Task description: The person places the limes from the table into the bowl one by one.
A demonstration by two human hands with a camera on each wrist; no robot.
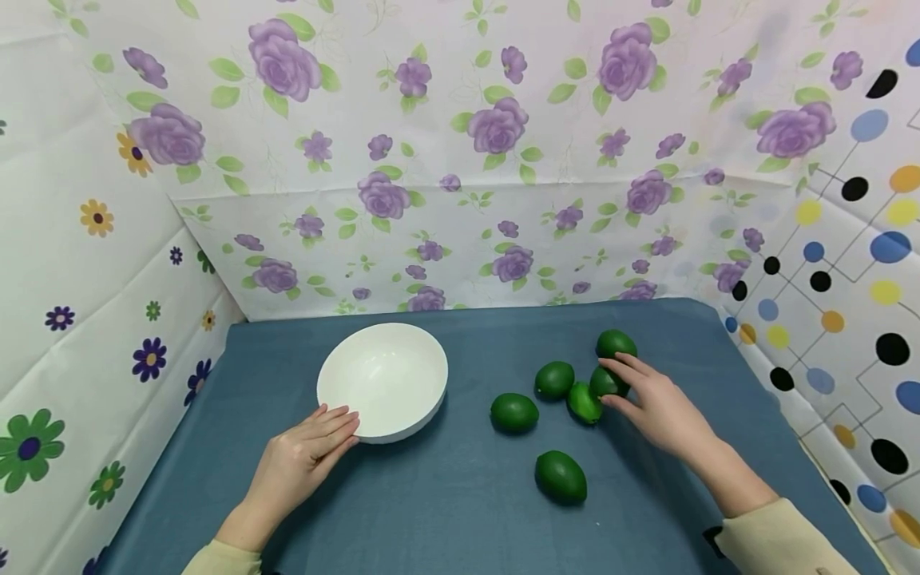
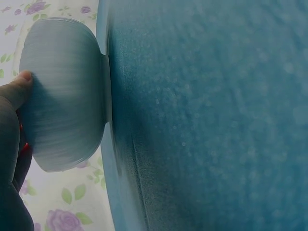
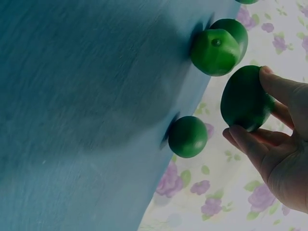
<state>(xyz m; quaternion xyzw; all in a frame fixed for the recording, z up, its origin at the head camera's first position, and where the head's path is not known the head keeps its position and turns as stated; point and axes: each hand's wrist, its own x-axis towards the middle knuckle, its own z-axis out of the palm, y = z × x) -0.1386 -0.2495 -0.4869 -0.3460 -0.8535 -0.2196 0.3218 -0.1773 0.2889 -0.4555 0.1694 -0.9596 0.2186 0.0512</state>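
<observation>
A white bowl [image 1: 391, 375] stands upright on the blue cloth, left of the middle. My left hand [image 1: 305, 455] grips its near-left rim, fingers over the edge; in the left wrist view the thumb [image 2: 19, 89] presses the bowl's outer wall [image 2: 67, 96]. My right hand [image 1: 664, 411] pinches a dark green lime [image 3: 245, 98] between thumb and fingertips, raised off the cloth in the right wrist view. Close by lie a brighter green lime [image 1: 584, 402], a lime behind [image 1: 616, 343] and another to its left [image 1: 554, 380].
Two more limes lie nearer me, one to the left [image 1: 514, 413] and one in front [image 1: 561, 477]. Blue cloth [image 1: 431, 511] covers the table. A floral sheet [image 1: 446, 216] hangs behind, with patterned sheets on the left [image 1: 108, 335] and right [image 1: 848, 255].
</observation>
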